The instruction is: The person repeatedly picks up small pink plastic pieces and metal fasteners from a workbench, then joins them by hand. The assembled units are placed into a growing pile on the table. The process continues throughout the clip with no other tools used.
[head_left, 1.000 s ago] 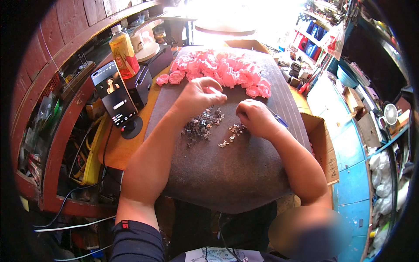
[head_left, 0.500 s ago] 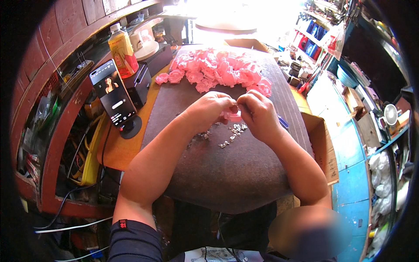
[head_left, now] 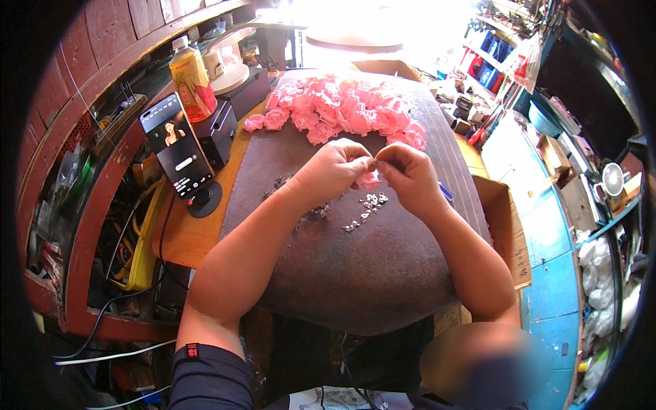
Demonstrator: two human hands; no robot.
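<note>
Both your hands now meet mid-bench: left hand (head_left: 335,171) and right hand (head_left: 408,179), apart a second ago over scattered metal bits (head_left: 365,208), pinch one pink flower (head_left: 370,180) between fingertips, grip narrow. Pink flower pile (head_left: 348,113) far. Phone on stand (head_left: 176,147), yellow bottle (head_left: 191,78) left.

I see pink fabric roses (head_left: 348,113) piled on a dark grey-brown mat (head_left: 369,273). One pink rose (head_left: 370,180) sits between my hands. Small silver-grey metal bits (head_left: 365,208) speckle the mat. Orange-brown wooden desk (head_left: 195,232), black phone (head_left: 176,145), yellow bottle with red label (head_left: 192,80), blue shelving (head_left: 557,273) at right.
</note>
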